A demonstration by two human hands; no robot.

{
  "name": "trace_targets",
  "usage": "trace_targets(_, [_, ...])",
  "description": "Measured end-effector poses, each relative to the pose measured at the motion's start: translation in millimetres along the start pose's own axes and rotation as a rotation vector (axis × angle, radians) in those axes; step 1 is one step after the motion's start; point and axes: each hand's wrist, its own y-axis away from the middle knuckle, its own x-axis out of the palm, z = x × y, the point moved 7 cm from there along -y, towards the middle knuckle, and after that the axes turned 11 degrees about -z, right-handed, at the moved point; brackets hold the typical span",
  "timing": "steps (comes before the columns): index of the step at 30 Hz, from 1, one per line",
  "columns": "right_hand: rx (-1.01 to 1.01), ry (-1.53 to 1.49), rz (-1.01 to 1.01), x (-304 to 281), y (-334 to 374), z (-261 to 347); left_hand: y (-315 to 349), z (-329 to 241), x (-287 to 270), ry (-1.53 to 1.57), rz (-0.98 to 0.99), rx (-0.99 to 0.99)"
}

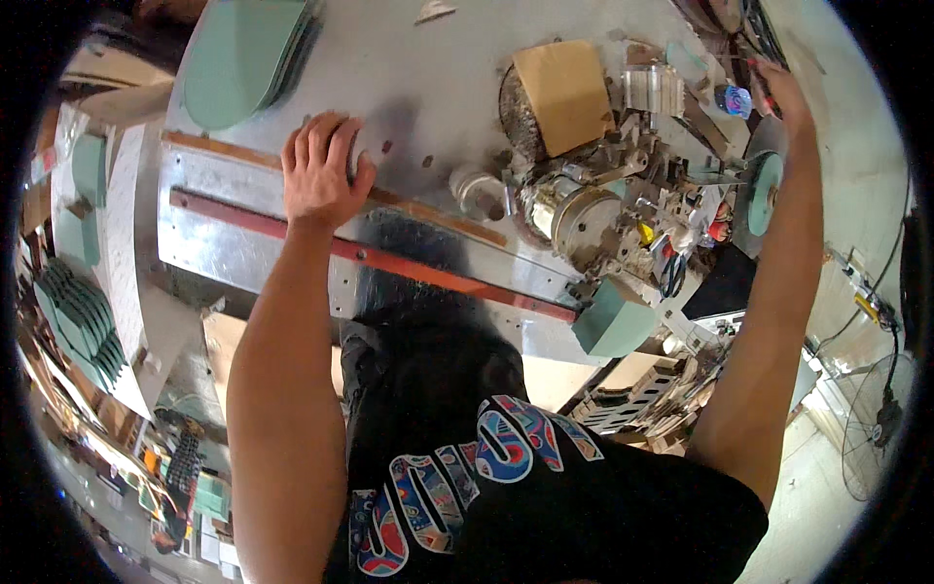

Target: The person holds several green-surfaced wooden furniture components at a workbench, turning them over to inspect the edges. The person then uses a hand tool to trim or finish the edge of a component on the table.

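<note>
My left hand (323, 173) lies palm down with its fingers somewhat apart, across a thin wooden strip (448, 222) on the metal tabletop (409, 78). A long red bar (428, 273) runs along the table's near side, under my left wrist. Far out to the right, my right hand (784, 92) reaches past a green wheel (765, 193). Its fingers are drawn together by something small and red; what they hold is too small to make out. A small bottle with a blue label (734, 100) stands just left of that hand.
A stack of green rounded sheets (238, 63) lies at the far left. Cluttered machinery with a metal cylinder (584, 219) fills the right side, with a tan square board (564, 95) behind it. A green block (615, 321) sits near the right front corner. More green pieces (83, 321) lie left.
</note>
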Motion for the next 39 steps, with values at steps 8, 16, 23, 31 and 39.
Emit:
trace_targets(8, [-0.103,-0.093,-0.411,-61,236,134,4,4,0,-0.016,0.001,-0.017])
trace_targets(16, [0.006,-0.477,-0.268,-22,467,122,2,1,-3,-0.009,-0.035,0.009])
trace_targets(23, [0.398,-0.606,0.280,125,619,112,6,0,0,-0.034,-0.052,0.034])
trace_targets(31, [0.425,-0.729,-0.066,302,646,141,12,7,5,0.059,-0.122,0.072])
trace_targets(39, [0.650,-0.945,-0.397,339,647,183,13,9,2,0.085,-0.090,0.064])
